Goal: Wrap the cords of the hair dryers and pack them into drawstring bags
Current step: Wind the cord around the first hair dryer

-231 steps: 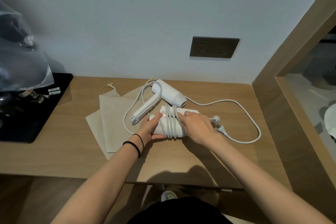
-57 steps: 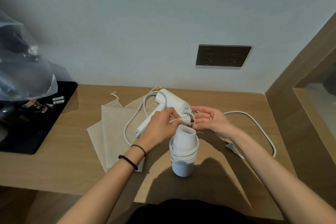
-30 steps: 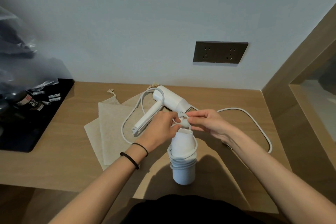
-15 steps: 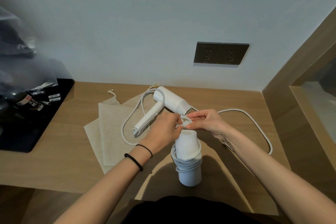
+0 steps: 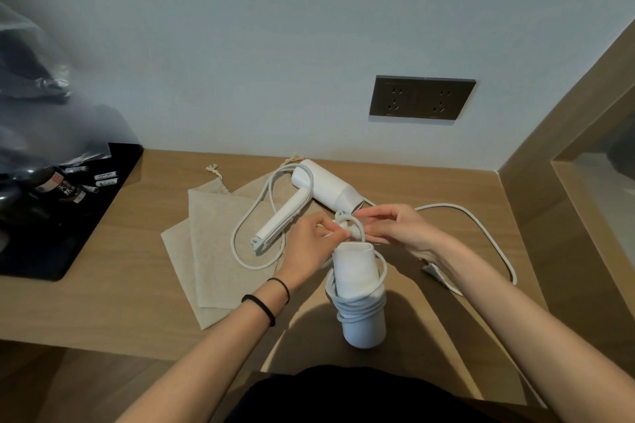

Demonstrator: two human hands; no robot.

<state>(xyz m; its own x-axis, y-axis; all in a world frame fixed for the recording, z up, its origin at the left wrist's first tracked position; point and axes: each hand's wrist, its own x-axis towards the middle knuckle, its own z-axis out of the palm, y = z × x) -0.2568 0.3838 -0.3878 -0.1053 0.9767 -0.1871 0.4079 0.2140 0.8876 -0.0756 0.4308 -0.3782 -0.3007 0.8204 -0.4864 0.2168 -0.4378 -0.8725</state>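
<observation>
Two flat beige cloth drawstring bags (image 5: 213,251) lie left of the left hand (image 5: 309,244) — two white plastic hair dryers (image 5: 357,280), that hand and the right hand (image 5: 402,230) pinching one's wound white cord (image 5: 360,312).

Brightness: moderate, soft indoor light; the pale wall (image 5: 240,45) turns grey-blue and darkens toward the upper left.
Light source: above and behind the person, judging by the shadows.
Shadows: a broad, soft-edged shadow lies on the table (image 5: 103,312) around the standing hair dryer (image 5: 359,271); a thin one sits under the wall socket (image 5: 422,98).
Sheen: faint highlights on the plastic bag (image 5: 31,79).
Blur: the plastic bag is smeared and out of focus; the left hand (image 5: 309,244) and right hand (image 5: 405,230) are slightly soft at the fingertips.
Sharpness: the centre is crisp, the loops of the cord (image 5: 360,311) distinct.
Distortion: wide-angle; the wooden frame (image 5: 549,165) slants, and the forearms swell toward the bottom corners.
</observation>
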